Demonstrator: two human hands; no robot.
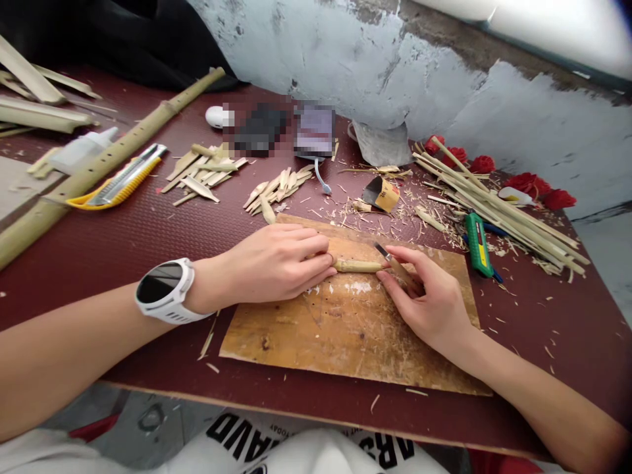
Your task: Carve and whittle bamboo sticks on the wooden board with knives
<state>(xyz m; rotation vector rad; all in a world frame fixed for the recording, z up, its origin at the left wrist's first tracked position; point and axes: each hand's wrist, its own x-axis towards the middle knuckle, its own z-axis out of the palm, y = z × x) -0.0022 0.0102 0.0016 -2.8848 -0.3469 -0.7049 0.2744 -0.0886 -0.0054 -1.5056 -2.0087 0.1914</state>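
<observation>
A short bamboo piece [359, 265] lies across the upper part of a worn wooden board [296, 336]. My left hand [284, 260], with a white watch on its wrist, is closed on the left end of that piece and presses it to the board. In my right hand [432, 293] is a small knife [402, 268] with a short metal blade and a wooden handle. Its blade points up and to the left, above the right end of the bamboo. The fingers and palm partly hide the knife's handle.
Bamboo slips [281, 187] and shavings lie behind the board. A yellow box cutter [121, 181] and a long bamboo tube with holes [133, 141] are at left. At right are a green box cutter [478, 243], bamboo sticks [503, 204] and red artificial roses [528, 184].
</observation>
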